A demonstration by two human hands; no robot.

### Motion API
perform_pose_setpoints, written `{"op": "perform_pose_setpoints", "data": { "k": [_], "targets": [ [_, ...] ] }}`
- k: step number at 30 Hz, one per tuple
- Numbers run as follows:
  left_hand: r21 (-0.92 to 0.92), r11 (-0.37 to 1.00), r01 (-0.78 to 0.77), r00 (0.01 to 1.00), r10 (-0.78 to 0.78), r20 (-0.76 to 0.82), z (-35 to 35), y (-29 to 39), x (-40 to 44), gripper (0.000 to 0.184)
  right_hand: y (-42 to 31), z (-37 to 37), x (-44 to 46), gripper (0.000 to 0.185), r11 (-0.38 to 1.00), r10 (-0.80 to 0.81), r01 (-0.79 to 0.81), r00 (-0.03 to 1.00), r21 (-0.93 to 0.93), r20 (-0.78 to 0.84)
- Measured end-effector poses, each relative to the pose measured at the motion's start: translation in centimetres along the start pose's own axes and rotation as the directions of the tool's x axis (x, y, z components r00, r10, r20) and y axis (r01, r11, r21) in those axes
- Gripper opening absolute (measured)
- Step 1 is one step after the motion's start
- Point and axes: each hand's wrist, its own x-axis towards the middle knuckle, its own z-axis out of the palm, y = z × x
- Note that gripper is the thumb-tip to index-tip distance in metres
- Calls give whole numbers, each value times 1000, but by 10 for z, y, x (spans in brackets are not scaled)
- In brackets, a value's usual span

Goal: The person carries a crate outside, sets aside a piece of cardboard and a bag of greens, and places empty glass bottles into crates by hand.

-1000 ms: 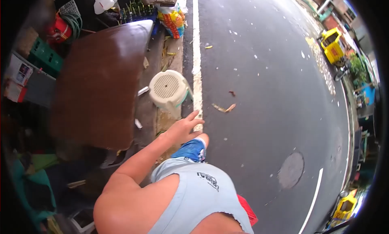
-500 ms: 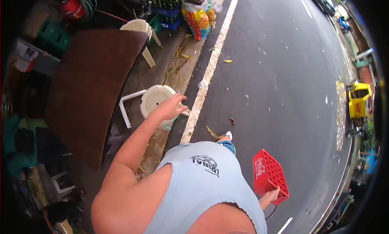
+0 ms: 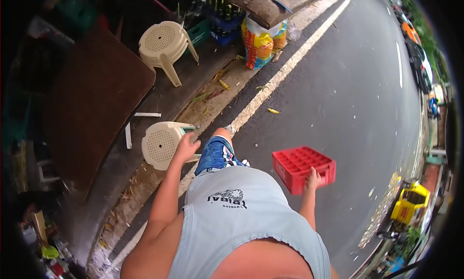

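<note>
My right hand (image 3: 313, 178) is closed on the rim of a red plastic bottle crate (image 3: 303, 164), carried over the road at my right side. The crate's divided compartments face up, and no bottles show in them. My left hand (image 3: 187, 147) hangs at my left with its fingers loosely apart and nothing in it. Beside and partly behind that hand is a cream plastic stool (image 3: 159, 146) with a perforated seat. I cannot tell whether the hand touches the stool.
A brown tabletop (image 3: 96, 110) lies to the left, with another cream stool (image 3: 162, 44) beyond it. Colourful filled sacks (image 3: 261, 40) and blue bottle crates (image 3: 227, 23) stand ahead by the kerb. A yellow vehicle (image 3: 410, 201) and parked cars line the road's far side.
The red crate has swung forward and turned in my right hand. My left hand has dropped lower beside the stool. The view has shifted as I step along, one leg now forward.
</note>
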Motion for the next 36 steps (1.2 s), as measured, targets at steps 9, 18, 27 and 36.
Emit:
{"op": "perform_pose_setpoints", "data": {
  "k": [9,18,27,36],
  "targets": [
    [338,939,63,747,180,-640,-48,113,402,74,-132,339,35,28,992,-74,101,954,-80,292],
    [860,486,155,971,84,-222,-176,30,594,92,-199,594,41,41,945,13,111,927,-308,374],
    [831,521,196,951,105,-290,-188,34,612,86,-280,667,101,39,666,-47,474,797,-576,602],
    [532,667,521,775,-108,-623,-115,100,601,64,-395,613,228,47,374,-150,804,544,-461,826]
  ]
}}
